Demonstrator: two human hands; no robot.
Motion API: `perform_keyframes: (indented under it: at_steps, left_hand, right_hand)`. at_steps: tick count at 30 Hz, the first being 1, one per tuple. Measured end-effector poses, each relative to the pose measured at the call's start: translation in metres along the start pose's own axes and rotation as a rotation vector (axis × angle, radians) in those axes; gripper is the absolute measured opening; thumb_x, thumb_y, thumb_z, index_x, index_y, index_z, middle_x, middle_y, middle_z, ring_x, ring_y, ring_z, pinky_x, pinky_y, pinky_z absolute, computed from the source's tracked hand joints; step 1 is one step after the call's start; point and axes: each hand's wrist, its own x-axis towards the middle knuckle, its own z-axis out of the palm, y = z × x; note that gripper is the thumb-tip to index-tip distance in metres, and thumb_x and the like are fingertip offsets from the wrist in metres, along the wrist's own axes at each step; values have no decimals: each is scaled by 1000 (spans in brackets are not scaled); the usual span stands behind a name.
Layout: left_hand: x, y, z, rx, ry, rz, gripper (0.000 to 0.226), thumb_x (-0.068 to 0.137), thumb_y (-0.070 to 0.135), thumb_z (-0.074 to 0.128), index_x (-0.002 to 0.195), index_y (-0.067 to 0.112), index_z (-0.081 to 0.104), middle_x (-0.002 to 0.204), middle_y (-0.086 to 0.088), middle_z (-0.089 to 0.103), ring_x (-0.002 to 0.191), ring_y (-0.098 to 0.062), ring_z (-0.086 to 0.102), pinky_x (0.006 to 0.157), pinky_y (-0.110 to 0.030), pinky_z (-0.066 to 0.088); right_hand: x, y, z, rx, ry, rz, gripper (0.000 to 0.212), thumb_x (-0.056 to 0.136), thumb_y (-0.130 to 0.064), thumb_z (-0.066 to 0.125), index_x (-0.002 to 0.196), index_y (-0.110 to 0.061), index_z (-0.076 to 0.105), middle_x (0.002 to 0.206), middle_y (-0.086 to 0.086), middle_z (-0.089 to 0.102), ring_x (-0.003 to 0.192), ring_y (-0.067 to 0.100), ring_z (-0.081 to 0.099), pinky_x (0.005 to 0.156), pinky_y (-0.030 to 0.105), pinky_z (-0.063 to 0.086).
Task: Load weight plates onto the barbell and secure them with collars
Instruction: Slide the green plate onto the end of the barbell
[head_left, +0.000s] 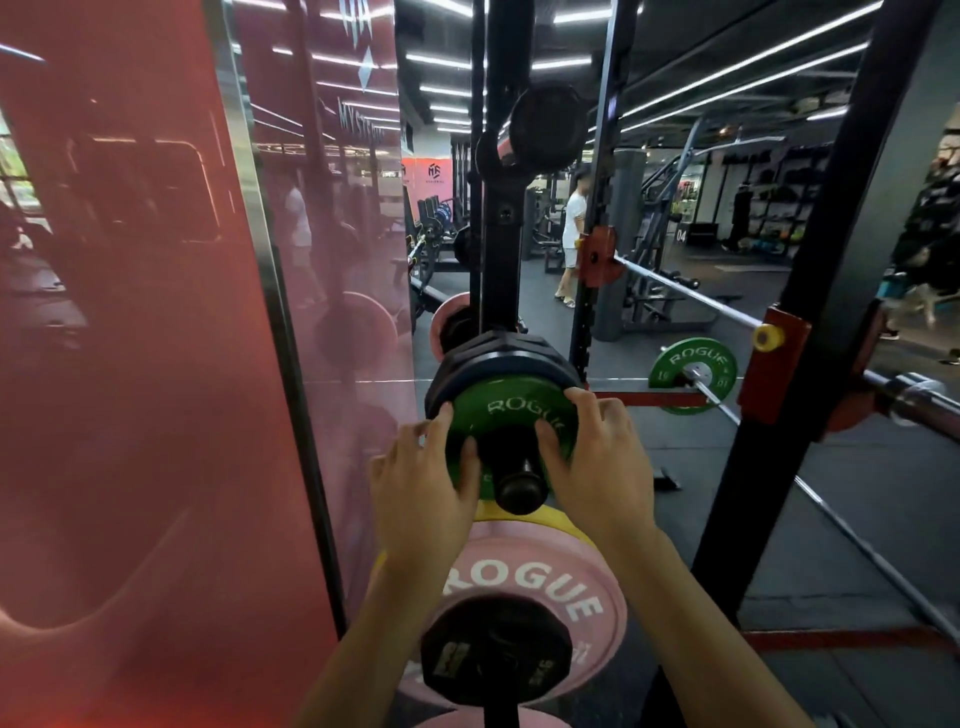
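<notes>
Nearest, below the green plate (511, 415): small black plate (496, 652) fronting a pink plate (540, 577) on a lower peg. Green plate sits on a storage peg (521, 486) of the rack (501, 249), in front of stacked black plates (498, 353). Left hand (421, 478) grips its left rim, right hand (597, 457) its right rim, fingers curled over the edge, thumbs on the face. Right of it and farther back: barbell (691, 293) resting across the rack, a second green plate (693, 375) on a bar seen in the mirror.
</notes>
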Motion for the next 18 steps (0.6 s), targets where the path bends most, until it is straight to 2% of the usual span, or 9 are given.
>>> perform_keyframes:
  at_steps: [4,9,13,18]
  left_hand:
    - [6,-12,1,91,51,49,33,99,39,53,123,19,63,100,-3,68,87,-26,64,73,-39,43]
    - [13,-18,3,121,23,74,33,93,40,61,113,14,65,83,-4,70,76,-28,66,70,-41,46]
    - [15,-17,1,-21,6,41,29,92,36,67,111,13,66,77,-1,70,74,-26,65,73,-40,45]
    - [4,-19,1,-149,7,34,28,95,41,60,111,18,62,88,4,72,76,-19,67,76,-40,47]
  right_hand:
    - [2,13,0,45,10,-6,36,95,-42,53,123,-19,51,99,7,57,82,26,58,53,28,38]
    - [2,20,1,45,3,-20,36,96,-43,50,121,-16,51,92,8,60,63,24,57,48,26,33]
    - [3,21,0,35,-53,-28,42,96,-46,50,126,-16,48,98,10,59,70,28,60,52,29,37]
    - [-2,26,-6,126,-88,-3,41,95,-48,51,124,-18,49,103,4,57,76,21,58,61,30,39]
